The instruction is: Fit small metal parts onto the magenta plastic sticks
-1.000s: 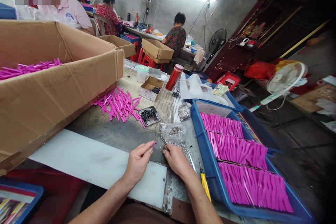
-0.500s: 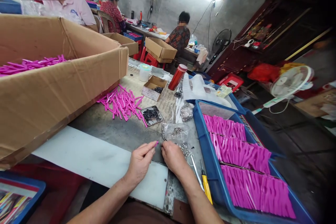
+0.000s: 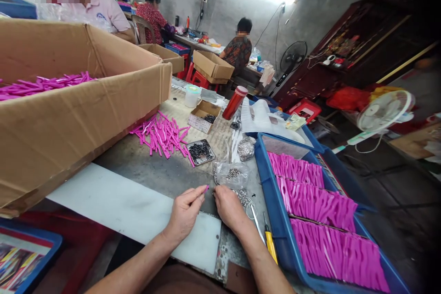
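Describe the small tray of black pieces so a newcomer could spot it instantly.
Find the big cardboard box at left, then the loose pink pile beside it. Just right of that pile sits the small tray, shallow and squarish, holding black pieces. The little carton behind it also holds dark pieces, but its cardboard walls stand taller.

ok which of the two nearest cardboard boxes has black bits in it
The small cardboard box just left of the red flask; the big one at the far left holds pink sticks instead.

Carton [image 3: 86, 124] left, bin [image 3: 275, 202] right — loose sticks [image 3: 161, 134] between
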Tool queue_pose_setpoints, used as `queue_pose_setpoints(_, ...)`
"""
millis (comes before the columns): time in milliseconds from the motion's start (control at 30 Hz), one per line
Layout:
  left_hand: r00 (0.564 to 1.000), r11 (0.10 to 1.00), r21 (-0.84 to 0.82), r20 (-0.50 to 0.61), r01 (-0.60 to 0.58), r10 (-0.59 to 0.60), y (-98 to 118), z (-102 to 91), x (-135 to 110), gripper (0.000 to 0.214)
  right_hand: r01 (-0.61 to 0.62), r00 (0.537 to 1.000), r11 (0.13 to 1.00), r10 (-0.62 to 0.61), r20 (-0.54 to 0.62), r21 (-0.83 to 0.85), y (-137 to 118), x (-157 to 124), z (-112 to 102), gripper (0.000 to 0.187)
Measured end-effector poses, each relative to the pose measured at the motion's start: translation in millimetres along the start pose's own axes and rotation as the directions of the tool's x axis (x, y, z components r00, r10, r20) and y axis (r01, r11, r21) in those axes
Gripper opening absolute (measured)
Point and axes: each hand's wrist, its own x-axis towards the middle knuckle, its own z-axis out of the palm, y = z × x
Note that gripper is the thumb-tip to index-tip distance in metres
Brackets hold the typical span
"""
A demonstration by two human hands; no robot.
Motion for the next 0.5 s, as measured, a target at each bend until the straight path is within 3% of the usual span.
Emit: queue_pose_setpoints(500,1.000,1.000,-0.002,-0.003,0.006,-0.006,0.3,-0.2,-0.7,0.026,-0.014,1.000,1.000,0.014,0.026,0.011,1.3,3.3,-4.7,0.019)
